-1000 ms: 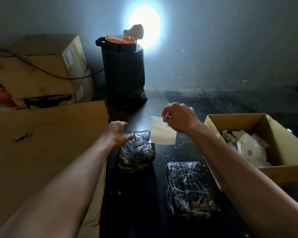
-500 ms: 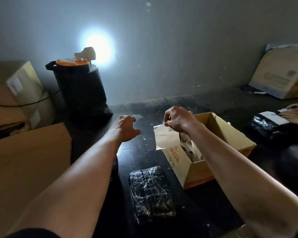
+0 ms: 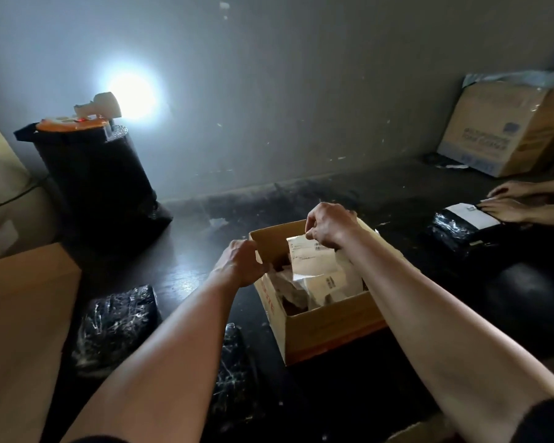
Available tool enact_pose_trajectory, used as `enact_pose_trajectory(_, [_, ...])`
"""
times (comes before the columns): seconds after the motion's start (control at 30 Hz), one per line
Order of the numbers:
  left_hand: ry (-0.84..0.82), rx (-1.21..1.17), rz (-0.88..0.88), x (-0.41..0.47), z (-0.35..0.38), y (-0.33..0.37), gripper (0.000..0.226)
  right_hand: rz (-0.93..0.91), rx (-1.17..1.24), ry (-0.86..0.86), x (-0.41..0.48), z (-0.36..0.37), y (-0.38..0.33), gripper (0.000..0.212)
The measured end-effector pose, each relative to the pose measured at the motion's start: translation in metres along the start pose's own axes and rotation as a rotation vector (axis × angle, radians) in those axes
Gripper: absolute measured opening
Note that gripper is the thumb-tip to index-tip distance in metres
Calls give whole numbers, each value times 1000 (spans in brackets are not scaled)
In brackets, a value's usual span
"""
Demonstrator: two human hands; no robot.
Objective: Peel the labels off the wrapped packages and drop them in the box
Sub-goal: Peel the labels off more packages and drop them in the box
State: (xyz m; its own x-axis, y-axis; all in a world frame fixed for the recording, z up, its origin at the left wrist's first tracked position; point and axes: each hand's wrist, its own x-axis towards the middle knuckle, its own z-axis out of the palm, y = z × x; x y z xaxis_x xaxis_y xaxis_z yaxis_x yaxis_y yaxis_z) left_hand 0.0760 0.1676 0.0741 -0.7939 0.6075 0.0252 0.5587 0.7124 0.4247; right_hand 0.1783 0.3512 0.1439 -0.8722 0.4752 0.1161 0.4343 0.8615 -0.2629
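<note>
Both hands have moved over the box since the earlier frame; label now hangs inside the box mouth instead of left of it, and the left hand has gone from open in mid-air to the box's left rim.

Dark floor [image 3: 381, 199] carries everything. Flat cardboard sheet [image 3: 20, 314] fills the left edge. Black bin [image 3: 93, 177] with orange lid stands at the wall, lamp [image 3: 104, 105] on top, glare on the wall behind. Large carton [image 3: 506, 129] leans at far right.

Open box [image 3: 327, 330] sits centre, partly filled with peeled white labels [image 3: 327, 282].

Wrapped packages: one [image 3: 115, 324] left of the left forearm, label-free on its visible top; a second [image 3: 234, 372] mostly hidden behind that forearm; a third [image 3: 461, 231] at right with a white label on it, another person's hands [image 3: 509, 203] resting on that label.

Right hand [image 3: 330, 225]: closed, pinching the top edge of the label [image 3: 307, 260], which hangs above the pile in the box.

Left hand [image 3: 240, 263]: fingers curled at the box's left rim; actual grip on the cardboard not clear.
</note>
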Motion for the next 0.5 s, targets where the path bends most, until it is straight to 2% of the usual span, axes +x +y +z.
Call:
enact_pose_trajectory(0.17, [-10, -64, -105, -1, 43, 11, 33, -16, 11, -64, 11, 13, 31, 8])
enact_pose_trajectory(0.23, [-12, -121, -163, -4, 59, 13, 30, -36, 32, -89, 13, 19, 40, 5])
enact_pose_trajectory(0.27, [-17, -166, -204, -4, 67, 13, 36, -44, 43, -96, 13, 23, 43, 5])
enact_pose_trajectory(0.37, [-18, -278, -284, -8, 88, 16, 75, -71, 56, -115, 13, 31, 49, 6])
enact_pose_trajectory(0.4, [-10, -294, -291, -9, 93, 18, 81, -77, 57, -127, 12, 33, 50, 6])
enact_pose_trajectory(0.5, [17, -404, -320, -11, 103, 19, 73, -87, 70, -193, 10, 35, 53, 7])
